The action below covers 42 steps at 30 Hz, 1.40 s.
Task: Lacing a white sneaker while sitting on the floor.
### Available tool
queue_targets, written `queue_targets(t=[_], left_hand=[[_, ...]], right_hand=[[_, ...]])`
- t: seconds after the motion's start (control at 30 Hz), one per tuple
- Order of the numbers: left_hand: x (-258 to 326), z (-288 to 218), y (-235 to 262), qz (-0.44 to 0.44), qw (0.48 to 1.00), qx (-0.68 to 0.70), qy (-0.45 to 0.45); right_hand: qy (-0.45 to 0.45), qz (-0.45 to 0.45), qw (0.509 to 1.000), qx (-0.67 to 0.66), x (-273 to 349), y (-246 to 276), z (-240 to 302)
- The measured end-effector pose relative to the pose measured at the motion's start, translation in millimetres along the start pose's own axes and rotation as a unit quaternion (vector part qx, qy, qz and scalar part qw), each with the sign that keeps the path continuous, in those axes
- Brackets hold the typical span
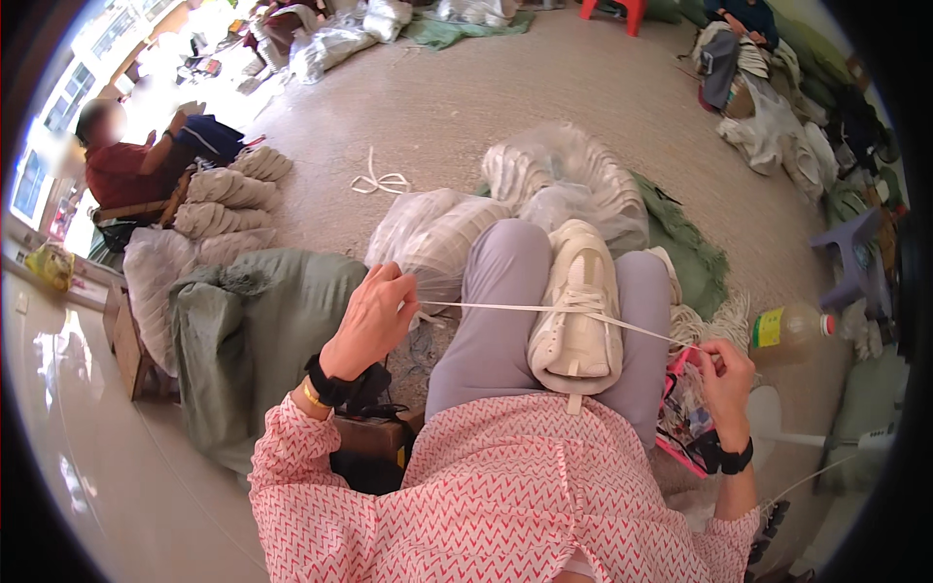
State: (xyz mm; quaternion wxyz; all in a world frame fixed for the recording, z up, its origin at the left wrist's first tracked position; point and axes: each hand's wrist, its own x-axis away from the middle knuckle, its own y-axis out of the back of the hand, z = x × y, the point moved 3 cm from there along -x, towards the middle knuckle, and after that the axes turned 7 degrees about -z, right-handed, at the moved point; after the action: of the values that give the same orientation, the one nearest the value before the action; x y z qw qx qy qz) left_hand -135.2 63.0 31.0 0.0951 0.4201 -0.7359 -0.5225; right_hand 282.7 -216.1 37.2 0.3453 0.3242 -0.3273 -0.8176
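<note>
A cream sneaker (583, 340) rests between my thighs, its toe pointing away from me and its heel tab toward my waist. The lace (496, 307) crosses its upper part and runs taut out to both sides. On the left, my left hand (377, 316) is closed, pinching one end of the lace. The other end is pinched by my right hand (724, 374), out past my right knee. Part of the shoe's far lacing is threaded in short rows. Dark bands circle both my wrists.
Plastic bags of pale shoes (437, 233) lie beyond my knees, beside green sacking (675, 233). A green cloth sack (253, 340) stands left. Right are a bottle (792, 328), bundled laces (729, 316) and a grey stool (855, 257). A person in dark red (136, 160) sits far left.
</note>
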Motion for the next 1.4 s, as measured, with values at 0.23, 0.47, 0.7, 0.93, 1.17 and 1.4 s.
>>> queue_targets(t=[0.23, 0.47, 0.7, 0.93, 1.17, 1.4], left_hand=[[-9.2, 50.4, 36.3, -0.103, 0.993, -0.048, 0.041], [-7.4, 111.6, 83.4, -0.124, 0.980, -0.073, 0.140], [14.7, 193.2, 124.3, -0.185, 0.950, -0.081, 0.239], [54.8, 273.4, 155.4, -0.211, 0.916, -0.062, 0.335], [92.8, 296.4, 180.4, -0.233, 0.872, 0.104, 0.417], [96.9, 294.8, 184.5, -0.250, 0.863, 0.088, 0.429]], right_hand=[[-0.027, -0.061, 0.997, 0.024, -2.4, 16.6, -87.4], [-0.092, -0.058, 0.994, -0.016, 2.5, 38.5, -179.1], [-0.155, -0.091, 0.982, -0.050, 8.8, 61.8, -243.8], [-0.211, -0.098, 0.972, -0.028, 24.7, 100.0, -335.4], [-0.275, -0.120, 0.954, -0.012, 26.9, 151.8, -401.7], [-0.330, -0.183, 0.926, -0.027, 42.9, 172.3, -428.3]])
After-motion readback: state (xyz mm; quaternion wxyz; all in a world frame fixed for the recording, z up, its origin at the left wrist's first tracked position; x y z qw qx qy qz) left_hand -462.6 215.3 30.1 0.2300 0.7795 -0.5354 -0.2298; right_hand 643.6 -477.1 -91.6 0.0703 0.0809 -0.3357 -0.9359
